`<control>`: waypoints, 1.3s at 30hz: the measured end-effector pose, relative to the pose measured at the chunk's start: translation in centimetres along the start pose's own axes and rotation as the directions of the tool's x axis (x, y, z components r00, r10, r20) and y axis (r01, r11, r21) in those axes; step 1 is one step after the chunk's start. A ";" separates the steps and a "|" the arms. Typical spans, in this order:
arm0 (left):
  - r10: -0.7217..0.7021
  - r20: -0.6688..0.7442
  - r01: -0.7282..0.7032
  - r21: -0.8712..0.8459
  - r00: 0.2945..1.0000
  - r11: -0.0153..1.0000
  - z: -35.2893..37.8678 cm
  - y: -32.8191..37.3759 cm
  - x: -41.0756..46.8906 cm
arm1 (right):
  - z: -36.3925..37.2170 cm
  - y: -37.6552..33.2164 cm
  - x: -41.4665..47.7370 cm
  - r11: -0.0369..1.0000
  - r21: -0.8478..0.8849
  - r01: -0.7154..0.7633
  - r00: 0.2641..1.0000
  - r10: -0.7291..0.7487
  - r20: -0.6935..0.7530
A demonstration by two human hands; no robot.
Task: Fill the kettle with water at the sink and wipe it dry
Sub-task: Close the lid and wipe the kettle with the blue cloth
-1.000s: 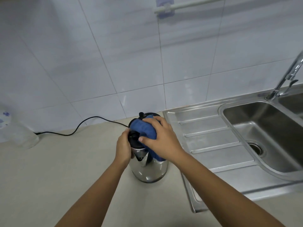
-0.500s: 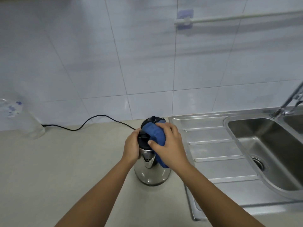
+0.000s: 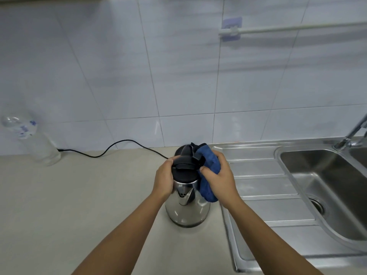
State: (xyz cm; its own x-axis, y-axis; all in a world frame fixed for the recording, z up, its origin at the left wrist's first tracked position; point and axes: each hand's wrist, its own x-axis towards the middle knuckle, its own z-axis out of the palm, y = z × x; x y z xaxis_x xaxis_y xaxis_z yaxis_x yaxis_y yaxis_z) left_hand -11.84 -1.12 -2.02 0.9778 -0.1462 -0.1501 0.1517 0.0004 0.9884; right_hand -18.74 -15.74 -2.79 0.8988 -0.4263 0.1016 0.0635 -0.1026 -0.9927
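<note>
A shiny steel kettle [image 3: 186, 211] with a black lid stands upright on the beige counter, its spout facing me. My left hand [image 3: 163, 180] grips the kettle's upper left side, just under the lid. My right hand [image 3: 220, 179] presses a bunched blue cloth [image 3: 208, 167] against the kettle's upper right side, beside the lid. The lid's black top is uncovered. Part of the cloth hangs down along the steel wall.
The steel sink [image 3: 327, 187] with its ribbed drainboard lies right of the kettle, the tap [image 3: 353, 135] at the far right. A black power cord [image 3: 111, 149] runs along the wall. A clear plastic bottle [image 3: 33, 139] stands at the left. A towel rail [image 3: 294, 27] hangs on the tiles.
The blue cloth has slid off the top of the lid to the kettle's right side with my right hand. My left hand stays on the kettle. The view has tilted up.
</note>
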 end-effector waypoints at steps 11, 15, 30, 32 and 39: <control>0.023 -0.006 -0.023 -0.002 1.000 1.000 0.1 -0.3 0.0 | 1.2 3.8 -4.1 0.993 -0.111 0.034 0.998 -0.039 -0.043; -0.018 0.001 0.018 0.050 1.000 0.999 0.0 -0.1 0.0 | 0.4 7.4 -4.7 0.993 0.021 -0.119 0.991 0.120 -0.053; -0.011 -0.024 0.011 -0.024 1.000 1.000 0.1 -0.7 0.6 | 0.6 5.7 -0.6 0.947 0.179 -0.268 0.952 0.289 -0.103; 0.012 -0.031 -0.013 -0.038 0.999 0.999 0.1 -1.1 0.7 | 1.4 7.7 -2.6 0.934 0.179 -0.309 0.920 0.341 -0.191; 0.045 -0.044 -0.047 -0.048 0.998 0.998 0.3 -1.4 0.9 | 5.8 10.6 -11.3 0.910 -0.199 -0.363 0.932 0.360 -0.052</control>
State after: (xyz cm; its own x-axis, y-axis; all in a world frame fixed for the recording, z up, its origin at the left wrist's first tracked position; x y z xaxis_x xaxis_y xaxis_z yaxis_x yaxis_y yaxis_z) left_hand -11.24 -1.51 -3.49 0.9890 -0.1023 -0.1065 0.1125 0.0546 0.9921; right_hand -25.75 -6.77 -14.88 0.8376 -0.4810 -0.2590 -0.3545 -0.1179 -0.9276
